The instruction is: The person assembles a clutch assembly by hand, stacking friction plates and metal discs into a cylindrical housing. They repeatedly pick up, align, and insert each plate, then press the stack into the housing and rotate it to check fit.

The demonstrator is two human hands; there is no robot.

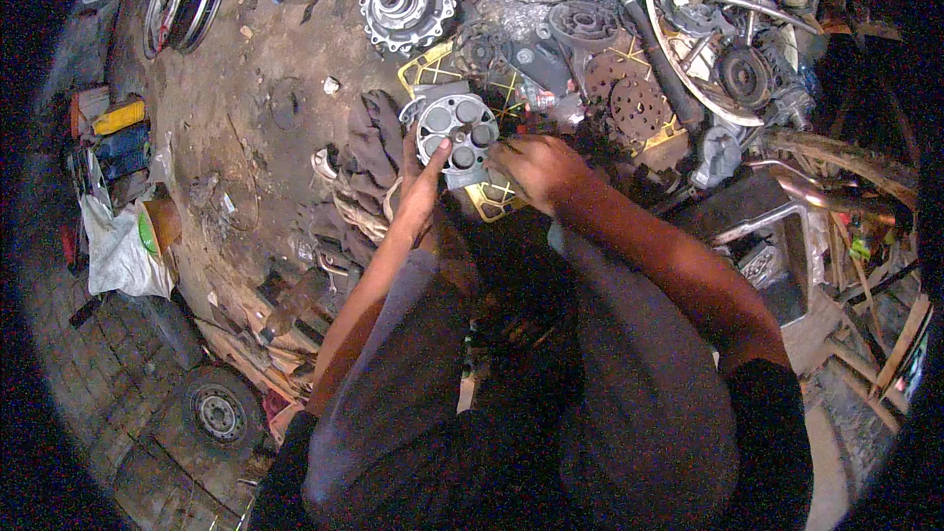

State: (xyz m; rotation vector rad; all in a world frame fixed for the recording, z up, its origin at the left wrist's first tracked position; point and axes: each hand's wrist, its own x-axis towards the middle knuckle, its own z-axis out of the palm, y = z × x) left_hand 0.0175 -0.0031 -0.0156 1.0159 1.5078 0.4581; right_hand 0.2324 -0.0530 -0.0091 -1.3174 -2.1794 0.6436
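My left hand (423, 187) grips a round silver metal block (430, 145) from its lower left side, with the thumb lying on its face. Several circular bores ring the centre of that face, and small holes sit near its rim. My right hand (539, 169) is at the block's right edge, fingers bent and drawn together; what they hold, if anything, is hidden. Beneath and around the block shows a yellow plastic lattice crate (492, 205). Crumpled dark cloth (369, 152) lies left of my left hand.
Beyond my hands lies a silver toothed-edge housing (407, 6). Rusty perforated discs (637, 108) rest to the right, before a heap of metal parts and a black hose (661, 64). Wheel rims (187, 2) stand far left; a tyred wheel (218, 413) lies lower left.
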